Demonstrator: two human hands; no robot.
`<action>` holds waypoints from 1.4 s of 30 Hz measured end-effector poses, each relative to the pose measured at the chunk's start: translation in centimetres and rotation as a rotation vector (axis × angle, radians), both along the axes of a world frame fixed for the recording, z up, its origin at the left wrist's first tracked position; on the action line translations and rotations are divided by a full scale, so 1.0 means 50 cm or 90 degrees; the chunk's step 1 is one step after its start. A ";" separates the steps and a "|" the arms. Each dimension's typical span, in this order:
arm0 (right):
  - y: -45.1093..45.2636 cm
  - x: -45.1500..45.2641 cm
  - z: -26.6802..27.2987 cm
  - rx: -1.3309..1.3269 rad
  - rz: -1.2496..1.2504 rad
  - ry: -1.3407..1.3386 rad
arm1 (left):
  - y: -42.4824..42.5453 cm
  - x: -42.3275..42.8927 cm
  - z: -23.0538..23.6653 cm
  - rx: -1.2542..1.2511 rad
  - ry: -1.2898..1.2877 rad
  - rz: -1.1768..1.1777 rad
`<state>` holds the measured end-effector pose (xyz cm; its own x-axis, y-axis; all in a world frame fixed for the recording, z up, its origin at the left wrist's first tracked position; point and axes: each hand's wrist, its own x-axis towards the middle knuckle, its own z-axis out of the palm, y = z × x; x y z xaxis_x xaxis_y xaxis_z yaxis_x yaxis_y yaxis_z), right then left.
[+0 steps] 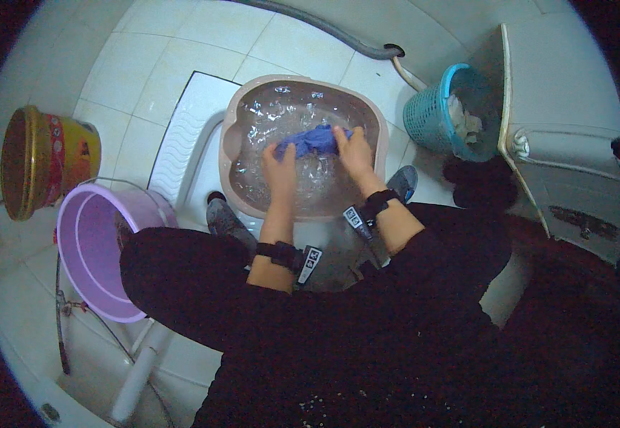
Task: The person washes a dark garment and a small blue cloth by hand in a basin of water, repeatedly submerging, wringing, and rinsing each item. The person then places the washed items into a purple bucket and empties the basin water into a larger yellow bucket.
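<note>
A crumpled blue cloth (312,142) stretches between my two hands over a pinkish-beige plastic basin (226,176). Rippled water (267,115) with bright reflections fills the basin's inside. My left hand (279,168) grips the cloth's left end. At the right end, my right hand (352,147) has its thumb on top of the fabric, and the fingers beneath are partly hidden. Whether the cloth's underside touches the water I cannot tell. Each wrist wears a black strap with a printed tag.
Under the basin lies a white squat toilet (181,128). A purple bucket (93,251) stands at the left, with a gold bucket (48,160) beyond it. At the right is a blue perforated waste basket (427,115) holding crumpled paper. A grey hose (331,40) runs along the wall.
</note>
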<state>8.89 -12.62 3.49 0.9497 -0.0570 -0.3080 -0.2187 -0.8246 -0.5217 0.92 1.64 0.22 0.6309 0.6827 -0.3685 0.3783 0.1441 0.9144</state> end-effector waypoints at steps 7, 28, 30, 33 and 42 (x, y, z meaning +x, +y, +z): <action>0.029 -0.093 -0.058 -0.207 0.494 0.013 | 0.000 -0.033 -0.113 -0.041 0.063 -0.165; 0.156 -0.162 0.210 0.122 0.204 0.020 | 0.014 -0.054 0.027 -0.765 -0.158 -0.002; 0.162 -0.153 0.195 0.064 0.196 0.030 | 0.003 -0.046 0.033 -0.739 -0.151 0.032; 0.154 -0.125 0.149 0.016 0.144 0.039 | -0.019 -0.020 0.054 -0.690 -0.111 0.092; -0.012 -0.019 -0.013 0.037 -0.135 -0.068 | -0.011 0.004 0.006 -0.195 -0.058 0.028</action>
